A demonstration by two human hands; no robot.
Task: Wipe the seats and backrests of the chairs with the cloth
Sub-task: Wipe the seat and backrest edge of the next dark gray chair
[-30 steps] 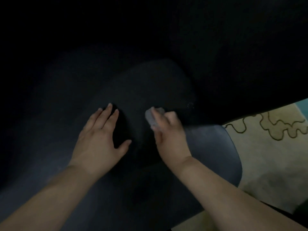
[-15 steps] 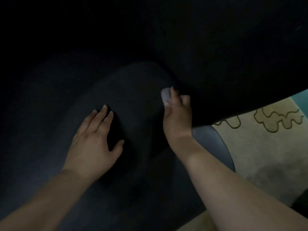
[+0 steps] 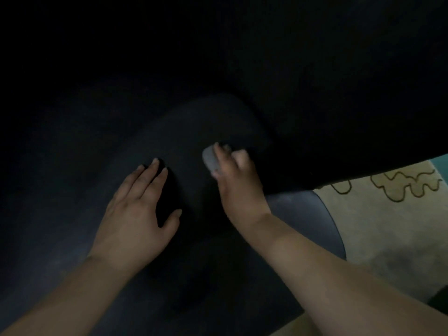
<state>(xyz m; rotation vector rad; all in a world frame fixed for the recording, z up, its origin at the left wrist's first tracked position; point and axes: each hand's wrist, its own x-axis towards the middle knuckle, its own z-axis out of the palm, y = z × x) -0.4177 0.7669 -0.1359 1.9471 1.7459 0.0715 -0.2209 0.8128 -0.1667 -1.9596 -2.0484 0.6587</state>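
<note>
A dark chair fills most of the dim view; its seat (image 3: 194, 127) lies below me and its rim (image 3: 315, 209) shows greyer at the right. My right hand (image 3: 238, 187) grips a small grey cloth (image 3: 210, 161) and presses it on the seat near the middle. My left hand (image 3: 138, 214) rests flat on the seat to the left of it, fingers straight and spread. A large black surface (image 3: 327, 93), possibly the backrest or a table edge, looms above and to the right; the dark hides its outline.
A cream rug (image 3: 388, 229) with a dark squiggly line pattern covers the floor at the right. A strip of teal floor (image 3: 442, 168) shows at the far right edge. A dark shape sits at the lower right corner.
My right hand with the cloth has slid back toward me and to the left on the seat after reaching farther away half a second ago. The left hand has stayed in place.
</note>
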